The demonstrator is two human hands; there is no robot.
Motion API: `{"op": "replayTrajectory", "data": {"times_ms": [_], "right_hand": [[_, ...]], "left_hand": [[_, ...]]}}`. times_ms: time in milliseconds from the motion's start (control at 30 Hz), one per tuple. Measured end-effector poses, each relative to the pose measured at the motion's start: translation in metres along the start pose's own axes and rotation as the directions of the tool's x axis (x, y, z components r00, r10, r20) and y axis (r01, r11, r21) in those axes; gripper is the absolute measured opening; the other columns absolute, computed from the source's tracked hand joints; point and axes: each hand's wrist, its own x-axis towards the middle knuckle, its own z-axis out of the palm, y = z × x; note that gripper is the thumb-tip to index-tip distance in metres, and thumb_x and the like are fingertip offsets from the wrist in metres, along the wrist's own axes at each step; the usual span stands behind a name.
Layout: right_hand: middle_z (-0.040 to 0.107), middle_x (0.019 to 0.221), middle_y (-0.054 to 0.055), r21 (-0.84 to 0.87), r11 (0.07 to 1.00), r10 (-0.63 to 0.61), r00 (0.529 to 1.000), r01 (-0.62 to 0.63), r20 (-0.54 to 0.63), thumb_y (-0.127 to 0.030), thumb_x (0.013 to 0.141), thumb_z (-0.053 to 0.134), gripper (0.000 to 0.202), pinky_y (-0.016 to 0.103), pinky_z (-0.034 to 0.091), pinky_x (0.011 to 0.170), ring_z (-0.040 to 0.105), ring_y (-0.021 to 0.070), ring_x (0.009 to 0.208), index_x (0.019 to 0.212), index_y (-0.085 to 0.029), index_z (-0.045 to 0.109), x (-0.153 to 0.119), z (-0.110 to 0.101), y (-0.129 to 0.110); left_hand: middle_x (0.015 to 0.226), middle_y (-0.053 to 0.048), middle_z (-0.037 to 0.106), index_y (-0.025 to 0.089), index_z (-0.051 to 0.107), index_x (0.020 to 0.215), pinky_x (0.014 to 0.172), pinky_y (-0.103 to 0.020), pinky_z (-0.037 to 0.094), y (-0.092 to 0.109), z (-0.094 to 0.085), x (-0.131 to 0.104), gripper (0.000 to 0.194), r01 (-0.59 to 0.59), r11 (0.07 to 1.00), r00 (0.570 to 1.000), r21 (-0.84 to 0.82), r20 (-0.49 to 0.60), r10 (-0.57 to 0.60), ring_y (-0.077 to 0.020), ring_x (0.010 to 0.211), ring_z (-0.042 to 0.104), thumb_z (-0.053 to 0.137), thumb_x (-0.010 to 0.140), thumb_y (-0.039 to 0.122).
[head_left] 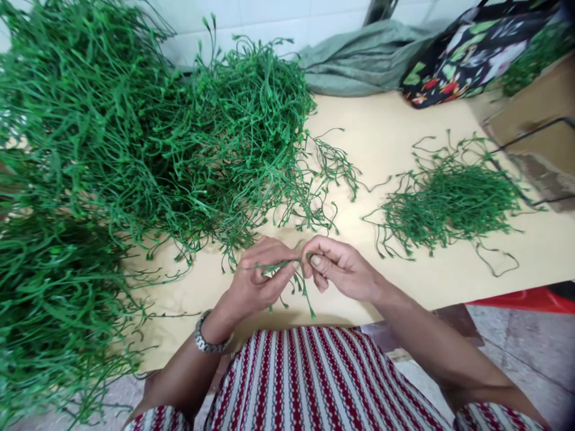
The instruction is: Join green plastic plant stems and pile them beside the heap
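Thin green artificial-looking stems [307, 294] with small tips hang between my two hands, close to the table's front edge. My left hand [265, 272], with a metal watch at the wrist, pinches several of them between thumb and index finger. Fingertips of my right hand [336, 266] are closed on the same stems, almost touching the left fingers. Where exactly the stems join is hidden by the fingers. A large tangled pile of green stems [148, 137] fills the left and back of the table, with looser strands reaching toward my hands.
A smaller heap of green stems [453, 200] lies on the pale table [341, 221] at right. Behind it are a grey-green cloth [359, 60], a black floral bag [467, 57] and a torn cardboard box [539, 120] with a dark wire frame. White tiles line the back wall.
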Motion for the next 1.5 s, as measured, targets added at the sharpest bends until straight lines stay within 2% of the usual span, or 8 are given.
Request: {"op": "replayTrajectory", "data": {"times_ms": [167, 333, 533, 667, 833, 1033, 1233, 1500], "right_hand": [[0.045, 0.071, -0.003, 0.104, 0.995, 0.015, 0.99, 0.0, -0.141, -0.047, 0.08, 0.056, 0.032, 0.018, 0.032, 0.048, 0.039, 0.0058, 0.055, 0.092, -0.018, 0.047, 0.002, 0.022, 0.013], [0.046, 0.072, -0.003, -0.008, 1.0, -0.029, 0.951, 0.028, -0.307, -0.046, 0.074, 0.064, 0.04, 0.02, 0.036, 0.051, 0.04, 0.0079, 0.059, 0.099, -0.019, 0.049, 0.002, 0.029, 0.016], [0.048, 0.062, -0.005, -0.055, 0.998, -0.04, 0.951, 0.024, -0.305, -0.043, 0.074, 0.064, 0.029, 0.019, 0.034, 0.045, 0.041, 0.0068, 0.051, 0.08, -0.018, 0.051, -0.004, 0.025, 0.02], [0.05, 0.063, -0.003, -0.373, 0.923, -0.219, 0.926, 0.094, -0.308, -0.03, 0.08, 0.06, 0.016, 0.019, 0.034, 0.05, 0.043, 0.0069, 0.054, 0.076, -0.017, 0.054, -0.009, 0.016, 0.012], [0.047, 0.065, -0.001, -0.647, 0.735, -0.368, 0.921, 0.203, -0.129, -0.022, 0.086, 0.049, 0.013, 0.021, 0.035, 0.056, 0.044, 0.0092, 0.061, 0.075, -0.016, 0.051, -0.011, 0.008, 0.001], [0.048, 0.062, -0.004, -0.655, 0.749, -0.221, 0.969, 0.099, -0.106, -0.021, 0.089, 0.043, 0.012, 0.018, 0.034, 0.053, 0.043, 0.0073, 0.055, 0.08, -0.017, 0.05, -0.013, 0.008, 0.004], [0.051, 0.062, -0.002, -0.706, 0.662, -0.356, 0.934, 0.251, -0.002, -0.017, 0.088, 0.043, 0.016, 0.019, 0.035, 0.052, 0.045, 0.0078, 0.055, 0.077, -0.014, 0.054, -0.015, 0.007, 0.0], [0.062, 0.069, 0.0, -0.786, 0.588, -0.531, 0.825, 0.193, -0.194, -0.022, 0.087, 0.049, 0.011, 0.021, 0.043, 0.053, 0.056, 0.01, 0.058, 0.083, -0.019, 0.058, -0.022, -0.02, -0.018]], "left_hand": [[0.076, -0.005, 0.06, 0.015, 0.061, 0.085, 0.063, -0.03, 0.045, -0.003, 0.01, -0.006, 0.014, -0.13, 0.951, 0.976, 0.281, -0.133, 0.173, -0.0139, 0.069, 0.054, 0.057, 0.074, 0.007], [0.082, -0.005, 0.053, 0.015, 0.061, 0.094, 0.058, -0.022, 0.046, -0.003, 0.018, -0.01, 0.025, -0.103, 0.971, 0.97, 0.217, -0.192, 0.146, -0.0114, 0.071, 0.054, 0.056, 0.073, 0.002], [0.078, -0.005, 0.057, 0.016, 0.058, 0.097, 0.059, -0.024, 0.047, 0.0, 0.02, -0.013, 0.027, -0.157, 0.947, 0.973, 0.281, -0.118, 0.197, -0.0118, 0.068, 0.054, 0.054, 0.074, 0.002], [0.074, -0.004, 0.059, 0.015, 0.058, 0.092, 0.06, -0.026, 0.046, 0.001, 0.018, -0.013, 0.023, -0.186, 0.919, 0.971, 0.349, -0.08, 0.226, -0.0131, 0.067, 0.053, 0.055, 0.072, 0.002], [0.075, -0.006, 0.06, 0.013, 0.06, 0.083, 0.062, -0.026, 0.046, 0.005, 0.016, -0.008, 0.011, -0.127, 0.949, 0.992, 0.29, 0.02, 0.127, -0.0132, 0.069, 0.055, 0.052, 0.078, 0.007], [0.069, -0.004, 0.06, 0.014, 0.06, 0.071, 0.061, -0.026, 0.044, 0.005, 0.017, -0.005, 0.013, -0.066, 0.965, 0.997, 0.254, 0.066, 0.051, -0.0133, 0.066, 0.055, 0.05, 0.078, 0.008], [0.061, -0.001, 0.056, 0.014, 0.062, 0.071, 0.053, -0.023, 0.039, 0.007, 0.01, -0.001, 0.015, 0.099, 0.992, 0.981, -0.075, 0.177, -0.085, -0.01, 0.056, 0.05, 0.05, 0.079, 0.009], [0.064, -0.001, 0.059, 0.017, 0.067, 0.072, 0.049, -0.023, 0.037, 0.003, -0.006, -0.002, 0.006, 0.318, 0.868, 0.934, -0.381, -0.03, -0.355, -0.0108, 0.057, 0.05, 0.062, 0.073, 0.013]]}}
